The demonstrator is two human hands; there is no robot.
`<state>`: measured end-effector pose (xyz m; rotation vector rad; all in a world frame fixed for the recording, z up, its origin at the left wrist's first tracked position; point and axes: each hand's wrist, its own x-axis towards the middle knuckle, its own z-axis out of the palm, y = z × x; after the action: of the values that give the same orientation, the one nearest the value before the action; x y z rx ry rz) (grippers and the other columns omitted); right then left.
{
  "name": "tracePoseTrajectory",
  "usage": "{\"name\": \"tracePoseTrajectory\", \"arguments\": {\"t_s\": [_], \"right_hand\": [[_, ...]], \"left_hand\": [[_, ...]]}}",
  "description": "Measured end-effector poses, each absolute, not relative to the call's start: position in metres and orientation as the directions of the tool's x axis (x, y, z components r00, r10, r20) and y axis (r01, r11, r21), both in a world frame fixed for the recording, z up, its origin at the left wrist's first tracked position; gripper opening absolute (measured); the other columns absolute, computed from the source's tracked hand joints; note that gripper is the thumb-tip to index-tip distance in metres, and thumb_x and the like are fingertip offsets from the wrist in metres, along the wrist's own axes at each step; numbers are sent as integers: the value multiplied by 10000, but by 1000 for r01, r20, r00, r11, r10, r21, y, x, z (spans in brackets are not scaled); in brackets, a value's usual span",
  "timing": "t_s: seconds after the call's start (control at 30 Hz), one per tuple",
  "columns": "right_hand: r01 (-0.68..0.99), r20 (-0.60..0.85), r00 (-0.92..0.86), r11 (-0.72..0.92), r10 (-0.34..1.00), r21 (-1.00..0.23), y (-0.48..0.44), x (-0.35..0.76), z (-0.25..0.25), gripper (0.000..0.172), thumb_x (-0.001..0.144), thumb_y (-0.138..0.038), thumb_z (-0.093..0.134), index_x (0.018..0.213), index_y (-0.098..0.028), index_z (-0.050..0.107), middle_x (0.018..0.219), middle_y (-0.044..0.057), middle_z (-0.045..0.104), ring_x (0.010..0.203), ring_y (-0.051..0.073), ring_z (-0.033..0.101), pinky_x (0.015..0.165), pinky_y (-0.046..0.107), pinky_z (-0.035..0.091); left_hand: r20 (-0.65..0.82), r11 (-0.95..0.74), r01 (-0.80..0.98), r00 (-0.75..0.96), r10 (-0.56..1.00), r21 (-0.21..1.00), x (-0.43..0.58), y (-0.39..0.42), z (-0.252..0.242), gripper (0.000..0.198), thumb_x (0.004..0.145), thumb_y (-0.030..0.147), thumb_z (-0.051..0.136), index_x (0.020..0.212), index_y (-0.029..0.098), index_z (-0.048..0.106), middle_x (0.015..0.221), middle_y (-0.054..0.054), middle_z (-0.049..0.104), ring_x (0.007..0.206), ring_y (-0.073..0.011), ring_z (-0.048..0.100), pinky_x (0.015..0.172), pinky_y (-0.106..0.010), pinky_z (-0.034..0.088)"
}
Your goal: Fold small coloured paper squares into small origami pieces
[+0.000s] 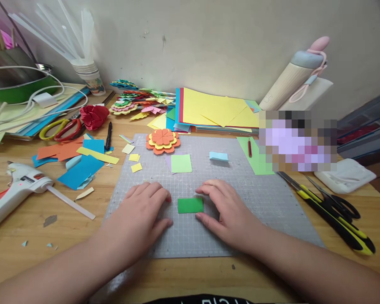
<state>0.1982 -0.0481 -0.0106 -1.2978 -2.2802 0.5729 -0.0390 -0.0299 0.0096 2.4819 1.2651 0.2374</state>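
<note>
The green paper is a small, flat, dark green rectangle, longer than it is tall, with clean edges. It lies on the grey cutting mat, in the mat's near half and about midway across. A paler green square lies on the mat just beyond it.

Off the mat's far left corner, by the wall, stands a stack of paper cups holding a bundle of clear sticks.

My left hand rests palm down on the mat, fingers loose and gripping nothing, its tips just short of the rectangle's left edge. My right hand is also flat and unclenched, and its forefinger and thumb touch the rectangle's right corners.
</note>
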Motion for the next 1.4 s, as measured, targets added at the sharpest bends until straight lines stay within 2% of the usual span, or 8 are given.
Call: {"name": "tracePoseTrajectory", "arguments": {"t_s": [0.2, 0.47, 0.57, 0.63, 0.77, 0.93, 1.23, 1.4], "right_hand": [[712, 124, -478, 467, 869, -524, -47, 197, -9, 273, 855, -245, 580, 1118, -198, 524, 1140, 98, 539, 1072, 257, 478, 934, 461, 385], [706, 99, -468, 439, 878, -555, -45, 197, -7, 256, 847, -227, 587, 1098, -198, 545, 1132, 91, 537, 1071, 248, 474, 927, 443, 386], [698, 104, -461, 433, 881, -571, -44, 197, -8, 237, 839, -230, 602, 1071, -204, 559, 1122, 83, 539, 1056, 243, 478, 919, 442, 388], [688, 113, -470, 444, 875, -575, -44, 198, -8, 229, 837, -233, 608, 1061, -210, 564, 1110, 78, 543, 1047, 241, 481, 912, 440, 388], [670, 130, -488, 466, 863, -578, -44, 198, -7, 172, 837, -209, 603, 1004, -208, 562, 1060, 64, 557, 1005, 225, 497, 886, 423, 390], [633, 168, -533, 522, 830, -572, -44, 200, -6, 156, 810, -226, 644, 951, -216, 579, 1060, 48, 573, 1007, 214, 513, 901, 415, 375], [545, 452, -666, 801, 593, -248, -46, 205, -6, 151, 870, -99, 505, 826, -197, 611, 940, 32, 674, 969, 195, 567, 949, 415, 341], [554, 357, -745, 821, 564, -139, -52, 202, -11, 275, 913, -103, 431, 734, -207, 612, 662, 19, 588, 692, 181, 512, 698, 352, 387]], "left_hand": [[-29, -579, 711, 641, 767, 398, -40, -27, 8, 104, 878, 193, 554, 784, 209, 596, 879, -1, 574, 857, -192, 525, 775, -365, 404], [103, -530, 847, 525, 845, 33, -54, -21, 11, 214, 848, 56, 385, 854, 163, 570, 890, -82, 570, 839, -263, 513, 741, -450, 414], [153, -549, 816, 528, 835, 183, -45, -22, 14, 351, 846, 52, 394, 1165, 160, 490, 1117, -111, 536, 1015, -267, 515, 840, -454, 433], [67, -578, 743, 593, 802, 337, -30, -25, 16, 322, 863, 198, 527, 1180, 173, 476, 1113, -88, 550, 1021, -257, 530, 862, -445, 447], [-49, -562, 709, 638, 768, 426, -2, -26, 14, 135, 810, 216, 633, 908, 173, 551, 945, -40, 586, 905, -238, 555, 787, -416, 463], [124, -670, 595, 700, 704, 445, 0, -25, 7, 112, 889, 140, 486, 798, 181, 536, 779, 2, 607, 742, -170, 554, 699, -329, 427], [307, -885, 461, 835, 456, 61, -13, -22, 9, 179, 951, 166, 427, 812, 191, 536, 871, -4, 633, 881, -182, 553, 842, -344, 337], [240, -846, 527, 814, 529, 79, -8, -31, 2, 110, 877, 134, 486, 796, 196, 528, 833, -7, 601, 836, -199, 527, 812, -368, 345]]}}
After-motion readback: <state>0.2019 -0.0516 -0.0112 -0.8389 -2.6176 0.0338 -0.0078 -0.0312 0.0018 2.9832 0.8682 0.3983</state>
